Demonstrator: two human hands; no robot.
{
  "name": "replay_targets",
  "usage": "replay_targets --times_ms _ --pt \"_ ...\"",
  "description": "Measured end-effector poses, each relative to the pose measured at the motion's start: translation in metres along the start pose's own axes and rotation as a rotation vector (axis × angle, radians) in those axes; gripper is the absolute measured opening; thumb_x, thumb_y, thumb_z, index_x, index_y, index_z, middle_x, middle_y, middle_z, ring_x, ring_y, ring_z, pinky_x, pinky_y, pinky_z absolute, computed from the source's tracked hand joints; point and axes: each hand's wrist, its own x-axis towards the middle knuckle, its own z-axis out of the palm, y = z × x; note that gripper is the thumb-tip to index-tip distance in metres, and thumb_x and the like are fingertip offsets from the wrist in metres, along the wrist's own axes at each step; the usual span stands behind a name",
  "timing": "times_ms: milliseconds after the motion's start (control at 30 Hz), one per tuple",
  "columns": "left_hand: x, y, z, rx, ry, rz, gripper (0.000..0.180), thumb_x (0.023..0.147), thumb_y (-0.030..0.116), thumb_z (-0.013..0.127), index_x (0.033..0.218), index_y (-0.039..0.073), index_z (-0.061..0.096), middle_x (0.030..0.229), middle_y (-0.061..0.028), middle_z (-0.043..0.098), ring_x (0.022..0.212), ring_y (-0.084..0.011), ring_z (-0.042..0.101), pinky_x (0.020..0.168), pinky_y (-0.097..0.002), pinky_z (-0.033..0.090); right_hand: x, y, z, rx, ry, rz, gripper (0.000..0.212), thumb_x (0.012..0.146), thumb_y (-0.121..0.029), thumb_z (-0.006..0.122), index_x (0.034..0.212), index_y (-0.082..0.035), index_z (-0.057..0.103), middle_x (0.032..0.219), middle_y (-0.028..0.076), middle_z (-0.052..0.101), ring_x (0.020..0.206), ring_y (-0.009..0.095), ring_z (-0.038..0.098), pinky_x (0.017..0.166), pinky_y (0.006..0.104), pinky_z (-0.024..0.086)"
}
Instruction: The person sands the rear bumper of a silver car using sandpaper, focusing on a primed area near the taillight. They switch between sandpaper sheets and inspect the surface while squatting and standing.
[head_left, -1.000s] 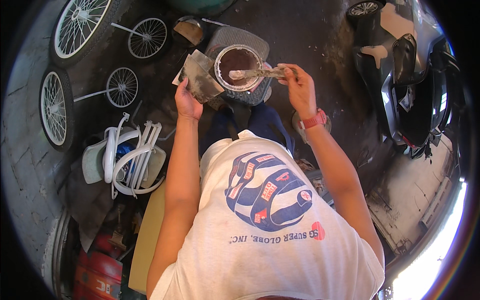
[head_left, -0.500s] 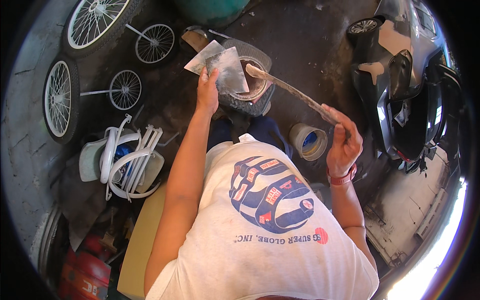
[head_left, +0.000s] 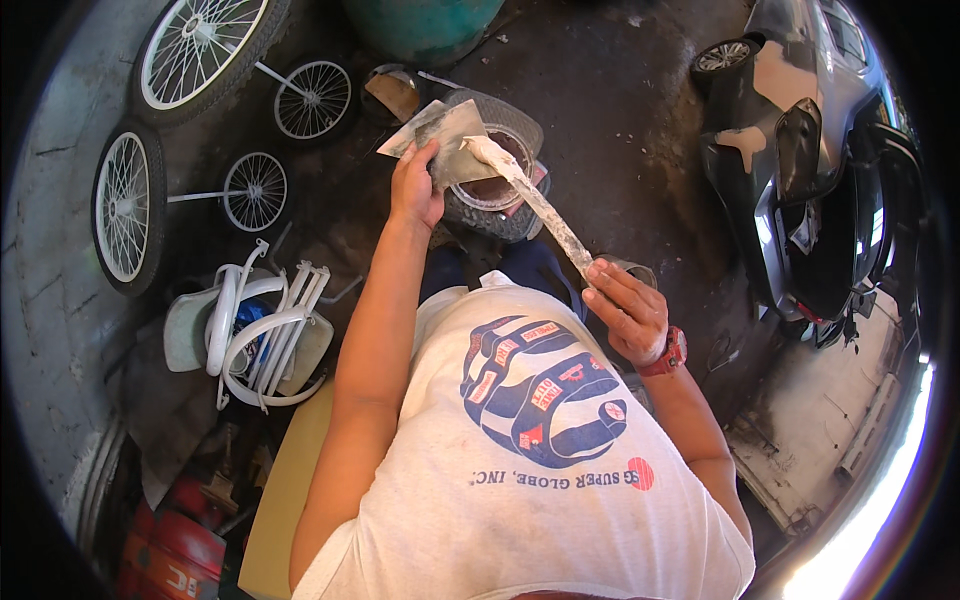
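Observation:
My left hand (head_left: 416,190) grips two thin, flat, smeared plates (head_left: 455,128) by their near edge, fanned so they overlap. In my right hand (head_left: 630,308) is the near end of a long, crusted stirring stick (head_left: 548,215). Its far tip, coated with pale paste (head_left: 486,152), lies over the right part of the plates; whether it touches them I cannot tell. Beneath the plates and stick stands an open round can (head_left: 524,150) with a whitish, crusted rim, partly hidden. It rests on a dark, textured base (head_left: 532,112).
White-spoked wheels (head_left: 122,205) and folded white tubular frames (head_left: 265,335) are at the left. A dark car (head_left: 790,150) with tan patches stands at the right. Behind my right hand is a partly hidden bucket (head_left: 640,270). A green drum (head_left: 425,25) stands at the far side.
My right hand has moved left and nearer my body, carrying the stick. Its pasted tip has shifted left from over the can to over the plates. The plates have turned slightly in my left hand.

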Motion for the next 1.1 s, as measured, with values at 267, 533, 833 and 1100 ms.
replay_targets --times_ms 267,533,833,1100 --pt "-0.022 -0.024 0.010 0.123 -0.099 0.321 0.046 0.111 0.017 0.058 0.153 0.001 0.048 0.145 -0.0107 0.061 0.133 -0.0199 0.058 0.115 -0.0352 0.044 0.024 -0.022 -0.006 0.127 0.266 0.478 0.021 0.105 -0.001 0.061 0.121 0.001 0.075 0.124 0.021 0.077 0.110 0.036 0.078 0.095 0.0378 0.060" --pt "-0.027 -0.030 -0.003 0.151 -0.197 0.234 0.045 0.111 0.015 0.058 0.153 0.002 0.049 0.143 -0.0093 0.062 0.129 -0.0189 0.059 0.113 -0.0349 0.046 0.049 0.026 0.053 0.275 0.292 0.808 0.021 0.107 -0.012 0.065 0.121 0.000 0.075 0.110 0.017 0.078 0.096 0.029 0.075 0.087 0.0350 0.057" --pt "-0.058 0.002 -0.076 0.210 0.047 0.087 0.049 0.108 0.015 0.063 0.154 0.005 0.050 0.142 -0.0093 0.064 0.129 -0.0235 0.063 0.111 -0.0387 0.050 0.036 0.170 0.183 0.520 0.341 1.109 0.047 0.105 -0.039 0.068 0.136 -0.004 0.066 0.113 0.020 0.078 0.103 0.030 0.076 0.093 0.0409 0.057" --pt "-0.114 0.016 -0.126 0.286 0.211 0.054 0.057 0.108 0.022 0.065 0.159 0.008 0.046 0.152 -0.0111 0.058 0.139 -0.0273 0.057 0.118 -0.0455 0.045 -0.063 0.218 0.319 0.351 0.038 1.661 0.060 0.089 -0.041 0.084 0.126 0.000 0.060 0.116 0.027 0.075 0.111 0.041 0.074 0.096 0.0471 0.058"
